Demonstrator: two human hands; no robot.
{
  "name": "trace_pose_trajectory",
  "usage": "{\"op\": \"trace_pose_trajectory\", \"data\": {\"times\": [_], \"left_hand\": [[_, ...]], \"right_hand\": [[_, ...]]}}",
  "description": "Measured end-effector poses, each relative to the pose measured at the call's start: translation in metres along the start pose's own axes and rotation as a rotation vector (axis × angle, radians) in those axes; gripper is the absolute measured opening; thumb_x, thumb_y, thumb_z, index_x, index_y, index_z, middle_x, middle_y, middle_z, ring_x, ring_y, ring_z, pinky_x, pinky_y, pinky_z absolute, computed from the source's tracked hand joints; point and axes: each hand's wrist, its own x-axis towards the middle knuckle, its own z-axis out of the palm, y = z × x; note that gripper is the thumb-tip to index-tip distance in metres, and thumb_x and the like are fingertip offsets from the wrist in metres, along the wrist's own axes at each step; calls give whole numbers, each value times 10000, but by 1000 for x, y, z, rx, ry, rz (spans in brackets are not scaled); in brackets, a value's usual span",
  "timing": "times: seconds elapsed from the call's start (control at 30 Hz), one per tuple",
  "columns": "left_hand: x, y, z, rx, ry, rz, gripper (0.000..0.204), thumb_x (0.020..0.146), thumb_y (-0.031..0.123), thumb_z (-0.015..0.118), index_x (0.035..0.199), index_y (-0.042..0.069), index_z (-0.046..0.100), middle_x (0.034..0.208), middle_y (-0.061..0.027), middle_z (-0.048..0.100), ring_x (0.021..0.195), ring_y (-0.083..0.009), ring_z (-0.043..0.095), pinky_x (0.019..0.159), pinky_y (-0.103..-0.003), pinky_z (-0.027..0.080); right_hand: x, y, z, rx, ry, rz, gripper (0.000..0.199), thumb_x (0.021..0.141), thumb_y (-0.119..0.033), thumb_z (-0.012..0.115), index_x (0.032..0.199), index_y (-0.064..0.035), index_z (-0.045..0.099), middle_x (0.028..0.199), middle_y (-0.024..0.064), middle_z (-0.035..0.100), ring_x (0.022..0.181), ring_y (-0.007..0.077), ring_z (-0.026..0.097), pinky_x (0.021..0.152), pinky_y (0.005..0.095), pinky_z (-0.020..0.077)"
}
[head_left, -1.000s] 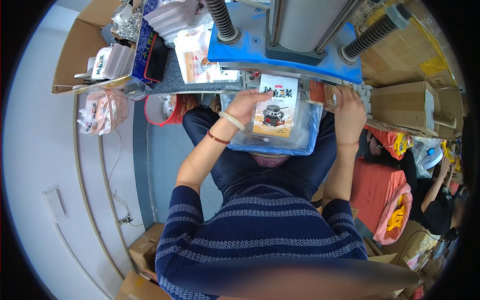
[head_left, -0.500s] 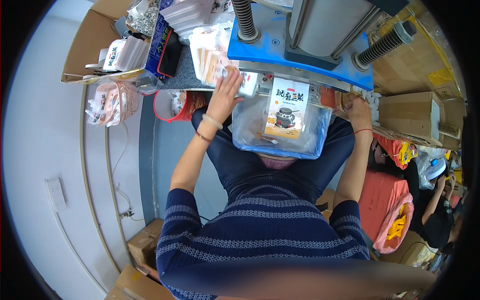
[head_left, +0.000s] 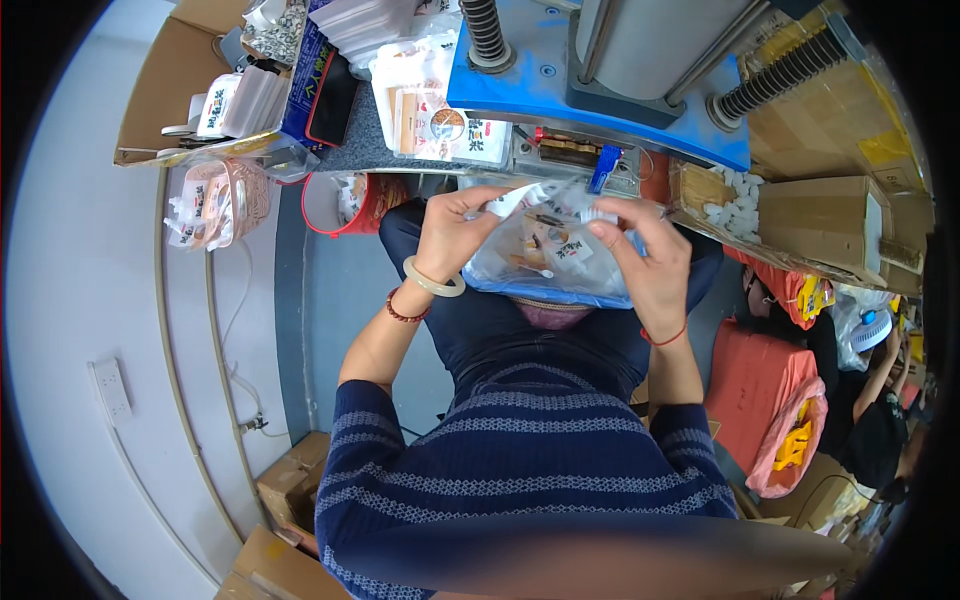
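Two hands meet over our lap: our left hand [head_left: 455, 228] and right hand [head_left: 645, 262] each pinch the top edge of a clear plastic pouch [head_left: 545, 255] holding a small printed sachet, seemingly to keep its mouth stretched flat. Just beyond the fingertips sits a blue metal sealing machine [head_left: 600, 95] with black springs. Left of our left hand, past a red bucket [head_left: 345, 200], lie white printed packets [head_left: 435, 110]; right of our right hand stand brown cardboard boxes [head_left: 820, 215].

One head-worn fisheye looks steeply down, close over the lap, toward the blue machine [head_left: 600, 95].
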Motion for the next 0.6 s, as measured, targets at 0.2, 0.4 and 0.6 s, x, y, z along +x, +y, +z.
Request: {"op": "trace_pose_trajectory", "data": {"times": [0.2,0.4,0.6], "left_hand": [[1,24,15,11,-177,30,197,851,85,722,1020,-17,717,869,-32,713,760,-46,582,674,-204,475],[19,-24,16,-399,-618,-400,227,868,105,719,1048,-33,706,925,-57,713,814,-66,614,720,-223,499],[58,-38,42,-803,-372,-613,218,857,80,711,1023,-57,677,1019,-134,705,910,-166,677,826,-298,536]], "right_hand": [[25,-2,-2,-110,-52,-250,189,802,-69,734,967,1,675,876,97,659,772,205,596,698,297,483],[33,39,-13,-258,-419,-119,248,885,-213,659,1020,-6,646,965,162,673,878,341,641,777,370,498],[30,65,-42,-502,62,-44,298,917,-229,625,1115,-7,647,1062,189,669,885,336,662,727,360,519]]}}
